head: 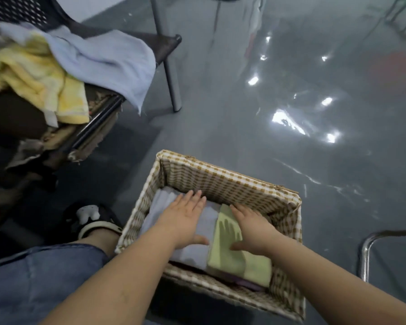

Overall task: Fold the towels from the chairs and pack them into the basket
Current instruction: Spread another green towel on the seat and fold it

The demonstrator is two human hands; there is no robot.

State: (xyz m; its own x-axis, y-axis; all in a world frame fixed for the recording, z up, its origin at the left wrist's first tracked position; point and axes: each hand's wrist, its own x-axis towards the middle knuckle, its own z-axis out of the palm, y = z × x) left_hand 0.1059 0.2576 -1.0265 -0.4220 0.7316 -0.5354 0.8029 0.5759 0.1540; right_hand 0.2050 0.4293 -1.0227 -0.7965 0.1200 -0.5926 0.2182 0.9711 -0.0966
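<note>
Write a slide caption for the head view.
Both hands, left and right, press folded towels into the basket.

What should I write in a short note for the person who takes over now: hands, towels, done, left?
Left hand: open, flat on the folded blue towel in the basket.
Right hand: open, on the folded green towel beside it.
Done: these two towels lie side by side in the basket; something purple shows under them, unclear what.
Left: a loose blue towel and a yellow towel lie unfolded on the chair. Fold them and pack them.
</note>
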